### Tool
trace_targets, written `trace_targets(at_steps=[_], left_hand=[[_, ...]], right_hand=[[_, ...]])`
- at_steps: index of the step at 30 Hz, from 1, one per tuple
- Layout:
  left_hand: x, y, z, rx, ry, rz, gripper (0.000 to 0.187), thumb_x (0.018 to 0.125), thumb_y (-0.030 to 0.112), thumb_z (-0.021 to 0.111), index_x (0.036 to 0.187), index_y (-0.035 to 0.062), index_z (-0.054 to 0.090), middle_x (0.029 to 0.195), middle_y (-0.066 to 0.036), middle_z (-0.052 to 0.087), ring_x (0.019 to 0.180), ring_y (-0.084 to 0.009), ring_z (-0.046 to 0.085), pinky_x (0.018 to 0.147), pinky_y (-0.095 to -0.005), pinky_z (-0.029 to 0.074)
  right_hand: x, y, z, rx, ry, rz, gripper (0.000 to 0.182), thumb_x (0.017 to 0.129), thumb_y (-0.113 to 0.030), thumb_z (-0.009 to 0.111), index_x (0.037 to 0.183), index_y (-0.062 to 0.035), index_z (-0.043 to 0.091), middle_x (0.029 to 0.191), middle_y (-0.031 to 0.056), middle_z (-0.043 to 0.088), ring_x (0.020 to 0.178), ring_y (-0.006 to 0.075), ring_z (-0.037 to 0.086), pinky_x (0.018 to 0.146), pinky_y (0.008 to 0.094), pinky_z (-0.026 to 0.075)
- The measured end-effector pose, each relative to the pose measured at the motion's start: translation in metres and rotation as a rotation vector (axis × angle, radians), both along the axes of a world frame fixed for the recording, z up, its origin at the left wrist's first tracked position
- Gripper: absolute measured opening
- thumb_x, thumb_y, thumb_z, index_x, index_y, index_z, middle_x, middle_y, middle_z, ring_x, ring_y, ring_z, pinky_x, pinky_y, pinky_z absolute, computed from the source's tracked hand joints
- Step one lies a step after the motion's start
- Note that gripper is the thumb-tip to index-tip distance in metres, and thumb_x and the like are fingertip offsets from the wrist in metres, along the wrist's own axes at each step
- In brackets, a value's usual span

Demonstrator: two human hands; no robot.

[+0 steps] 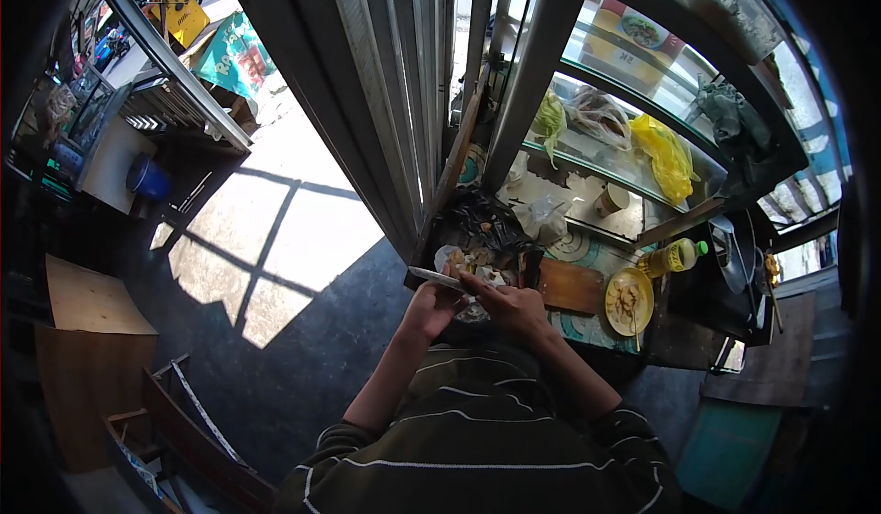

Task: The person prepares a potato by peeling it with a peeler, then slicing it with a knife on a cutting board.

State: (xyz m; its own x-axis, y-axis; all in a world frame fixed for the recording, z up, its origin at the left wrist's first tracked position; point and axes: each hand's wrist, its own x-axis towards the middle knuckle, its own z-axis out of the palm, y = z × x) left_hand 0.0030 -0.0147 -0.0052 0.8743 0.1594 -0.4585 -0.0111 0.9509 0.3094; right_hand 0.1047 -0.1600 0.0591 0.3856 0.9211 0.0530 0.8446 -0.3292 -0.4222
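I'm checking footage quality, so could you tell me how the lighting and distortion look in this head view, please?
Head view: strong fisheye bend with dark corners; hard sun patches and bar shadows on the floor; the left hand, right hand and knife sit in shade, small and soft.

2 hands (431, 307) (514, 307), 1 knife (439, 279), 1 board (571, 286), 1 plate (630, 300), 1 bottle (677, 255).

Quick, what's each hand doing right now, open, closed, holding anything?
Left hand: closed on a knife.
Right hand: over the food; its grip cannot be told.
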Motion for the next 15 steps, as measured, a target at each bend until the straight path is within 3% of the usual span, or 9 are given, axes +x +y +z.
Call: trace_targets(at_steps=[15], left_hand=[[-0.013, -0.004, 0.018, 0.179, 0.091, 0.063, 0.023, 0.087, 0.03, 0.051, 0.093, 0.0086, 0.056, 0.086, -0.002, 0.059, 0.078, -0.0125, 0.056, 0.066, -0.0328, 0.044]], right_hand=[[-0.016, 0.002, -0.015, -0.025, 0.097, -0.01, 0.05, 0.086, -0.033, 0.046, 0.131, -0.0404, 0.026, 0.07, 0.0093, 0.059, 0.055, 0.0282, 0.058, 0.045, 0.0363, 0.044]])
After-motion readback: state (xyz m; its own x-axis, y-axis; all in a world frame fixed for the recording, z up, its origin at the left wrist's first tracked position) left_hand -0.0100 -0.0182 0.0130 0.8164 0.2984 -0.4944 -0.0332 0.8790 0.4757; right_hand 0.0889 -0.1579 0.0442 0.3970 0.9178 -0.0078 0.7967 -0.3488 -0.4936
